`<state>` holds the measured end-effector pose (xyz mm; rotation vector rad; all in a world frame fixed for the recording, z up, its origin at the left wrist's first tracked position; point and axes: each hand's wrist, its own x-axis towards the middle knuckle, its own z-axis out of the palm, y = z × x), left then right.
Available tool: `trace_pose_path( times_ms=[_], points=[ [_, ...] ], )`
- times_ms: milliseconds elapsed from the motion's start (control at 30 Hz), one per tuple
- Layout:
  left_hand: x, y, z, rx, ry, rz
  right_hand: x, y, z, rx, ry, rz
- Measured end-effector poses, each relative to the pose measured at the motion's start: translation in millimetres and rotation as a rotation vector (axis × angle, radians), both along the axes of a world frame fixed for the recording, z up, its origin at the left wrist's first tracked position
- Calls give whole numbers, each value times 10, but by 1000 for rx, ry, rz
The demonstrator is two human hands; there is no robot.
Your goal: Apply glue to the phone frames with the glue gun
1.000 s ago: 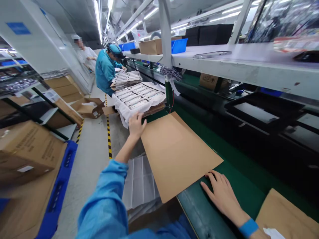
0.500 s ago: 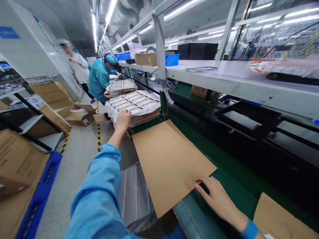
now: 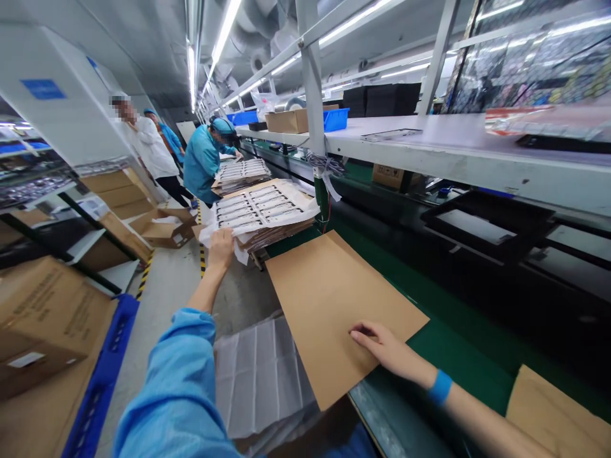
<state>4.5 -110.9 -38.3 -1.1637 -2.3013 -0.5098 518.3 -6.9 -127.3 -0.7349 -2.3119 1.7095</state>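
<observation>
My left hand (image 3: 221,251) is closed on the near left corner of a thin white liner sheet (image 3: 241,256). The sheet lies on top of a stack (image 3: 281,234) of layered brown boards, and rows of flat frame-like parts (image 3: 261,202) rest on it. My right hand (image 3: 382,346) is above the near part of a flat brown cardboard sheet (image 3: 329,299), fingers loosely bent and thumb apart, holding nothing. Whether its fingertips touch the cardboard, I cannot tell. That cardboard sheet lies on the green bench surface (image 3: 458,356), its near left edge overhanging.
Translucent divided sheets (image 3: 260,375) lie below on the left. Another brown board (image 3: 556,407) is at lower right. A metal post (image 3: 312,83) rises beside the stack. A co-worker in blue (image 3: 200,162) bends over a farther stack (image 3: 242,172). Cartons (image 3: 48,318) stand on the left.
My left hand has drawn the liner corner toward me and down to the left. My right hand has moved left, from the cardboard's near right edge to over its surface. The view has shifted slightly.
</observation>
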Motion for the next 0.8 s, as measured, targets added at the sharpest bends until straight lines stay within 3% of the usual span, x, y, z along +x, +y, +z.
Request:
trace_pose_path(
  times_ms=[233, 533, 667, 800],
  points=[
    [511, -160, -263, -3, 3, -76, -787, 27, -26, -447, 51, 19],
    [1614, -671, -813, 33, 94, -246, -1582, -70, 153, -991, 263, -177],
    [2240, -797, -1087, 18, 151, -375, -1672, -111, 109, -1039, 419, -358],
    [2840, -874, -1256, 55, 248, -493, -1384, -178, -168, -1001, 439, -621]
  ],
)
